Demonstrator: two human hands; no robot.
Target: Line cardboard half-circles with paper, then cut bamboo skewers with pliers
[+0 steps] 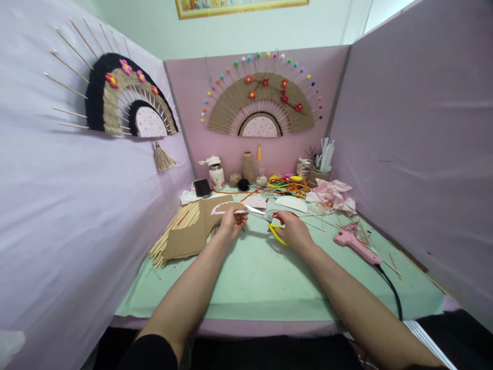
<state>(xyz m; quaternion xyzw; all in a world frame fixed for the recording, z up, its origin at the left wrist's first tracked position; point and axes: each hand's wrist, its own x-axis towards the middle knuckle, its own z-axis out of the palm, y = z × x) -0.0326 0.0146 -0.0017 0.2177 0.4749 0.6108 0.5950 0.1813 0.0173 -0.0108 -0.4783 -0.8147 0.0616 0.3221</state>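
Observation:
In my left hand [233, 223] is a half-round cardboard piece [228, 207] with a pink-and-white patterned edge, held up over the table. My right hand [293, 230] grips scissors [278, 235] with red and yellow handles. The scissor blades point left, parted, close to the right end of the cardboard piece; whether they touch it I cannot tell. Behind the blades lies a pink dotted half-round piece [256, 202]. To its right rests a white half-round piece [291, 204].
Cut cardboard [186, 242] lies on a pile of thin sticks [177, 225] at left. A pink glue gun [356, 245] with a black cord lies at right, near crumpled pink cloth [332, 194]. Colourful cords [287, 186], a bottle [216, 176] and yarn stand or lie at the back.

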